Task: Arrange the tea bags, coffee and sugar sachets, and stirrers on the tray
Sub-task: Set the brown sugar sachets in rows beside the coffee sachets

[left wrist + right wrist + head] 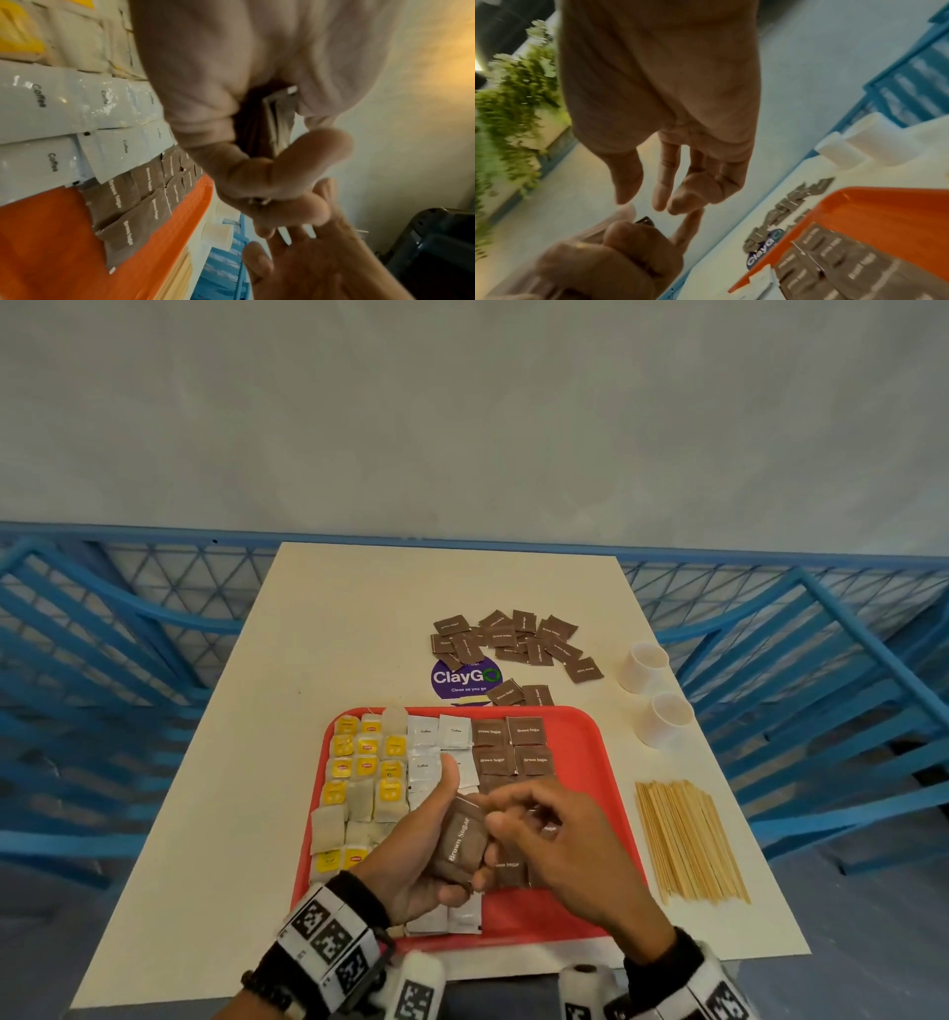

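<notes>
1. Sugar stack [458, 842]: a small bundle of brown sachets in your left hand [421, 860], held above the tray's middle. Fingers curl round it, thumb up. Keep that grip loose enough for one sachet to slide off.
2. Right hand [552, 839]: fingers loosely spread and slightly bent, tips right at the stack's top edge, nothing held. Whether they touch it I can't tell. Pinch only the top sachet, by its edge.
3. Sugar rows [511, 747] on the tray [590, 752]: two columns, just right of the coffee sachets [436, 737]. Lay the next one flat, edge to edge, label facing up like the others.
4. Tea bags [359, 773] fill the left part; don't nudge them.
5. Loose sugar pile [513, 642] beyond the tray and stirrers [688, 839] to its right are not yet on it. Bare red remains on the right for stirrers, likely.
</notes>
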The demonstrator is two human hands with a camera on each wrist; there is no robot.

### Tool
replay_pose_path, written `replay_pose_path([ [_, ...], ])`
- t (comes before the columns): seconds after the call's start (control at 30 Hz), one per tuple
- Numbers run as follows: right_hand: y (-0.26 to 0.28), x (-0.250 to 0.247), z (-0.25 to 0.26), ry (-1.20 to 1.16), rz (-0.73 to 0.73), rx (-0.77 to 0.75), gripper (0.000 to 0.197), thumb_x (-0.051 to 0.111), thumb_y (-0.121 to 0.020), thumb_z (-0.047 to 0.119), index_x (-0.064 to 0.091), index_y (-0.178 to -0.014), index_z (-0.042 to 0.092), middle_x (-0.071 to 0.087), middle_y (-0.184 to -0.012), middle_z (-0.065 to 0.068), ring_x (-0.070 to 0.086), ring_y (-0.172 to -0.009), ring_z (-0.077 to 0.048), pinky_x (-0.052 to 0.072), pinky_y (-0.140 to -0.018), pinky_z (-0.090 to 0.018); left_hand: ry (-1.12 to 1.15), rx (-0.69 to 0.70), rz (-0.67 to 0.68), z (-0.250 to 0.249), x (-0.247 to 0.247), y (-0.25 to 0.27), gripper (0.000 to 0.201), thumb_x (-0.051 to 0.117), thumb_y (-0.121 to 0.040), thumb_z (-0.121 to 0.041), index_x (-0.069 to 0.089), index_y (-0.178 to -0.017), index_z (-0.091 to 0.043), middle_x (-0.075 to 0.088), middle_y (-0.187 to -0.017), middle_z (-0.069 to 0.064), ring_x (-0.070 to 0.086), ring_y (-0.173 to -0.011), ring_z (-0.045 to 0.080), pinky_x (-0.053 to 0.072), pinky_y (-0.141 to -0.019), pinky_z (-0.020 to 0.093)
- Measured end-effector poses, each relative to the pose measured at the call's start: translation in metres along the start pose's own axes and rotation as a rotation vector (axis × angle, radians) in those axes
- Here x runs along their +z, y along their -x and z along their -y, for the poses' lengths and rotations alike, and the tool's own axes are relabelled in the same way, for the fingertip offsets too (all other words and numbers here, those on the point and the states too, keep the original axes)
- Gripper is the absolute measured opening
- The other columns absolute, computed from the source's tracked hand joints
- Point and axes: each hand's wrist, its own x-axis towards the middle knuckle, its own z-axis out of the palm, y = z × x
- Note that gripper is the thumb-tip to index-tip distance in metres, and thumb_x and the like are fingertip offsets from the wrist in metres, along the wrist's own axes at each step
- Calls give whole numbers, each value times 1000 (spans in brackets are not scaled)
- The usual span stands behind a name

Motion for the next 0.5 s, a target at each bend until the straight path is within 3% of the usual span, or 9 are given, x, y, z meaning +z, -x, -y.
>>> replay_pose_path([
  [0.07,-2,9,3,61,47,26,21,77,-78,42,71,-96,34,66,-86,5,66,-77,-17,57,-76,-44,-11,4,16,-3,2,4,80,23,-86,-81,73,-85,-18,57,-62,5,57,-45,15,27,-33,14],
  [0.13,-5,18,1,181,27,29,25,79,-72,46,68,-91,35,65,-87,6,66,-74,-12,56,-74,-44,-21,25,-41,-4,4,6,78,25,-84,-82,73,-80,-21,54,-58,5,56,-43,17,27,-33,14],
  [0.23,-9,24,0,148,20,82,34,78,-64,52,63,-90,36,64,-87,5,70,-70,-18,58,-68,-45,-71,26,-106,-4,3,8,76,28,-82,-83,70,-76,-21,52,-56,8,57,-41,19,30,-32,15],
  [0.3,-13,23,3,130,86,124,34,82,-64,46,66,-91,34,63,-86,5,67,-70,-14,58,-69,-41,-135,-4,-95,-4,2,8,81,27,-81,-85,68,-85,-16,49,-54,7,58,-42,19,34,-32,15],
  [0.4,-21,13,11,88,119,119,18,86,-74,24,71,-81,18,64,-69,8,58,-59,-5,49,-61,-27,-229,-24,-84,-7,3,5,89,28,-81,-86,70,-100,-10,53,-64,10,60,-48,21,40,-35,19],
  [0.5,-27,-4,17,28,12,103,16,84,-76,18,70,-74,11,62,-58,12,51,-53,-2,41,-55,-16,-308,59,-118,-17,7,6,60,41,-87,-75,72,-88,-23,60,-69,6,63,-55,23,45,-37,21],
])
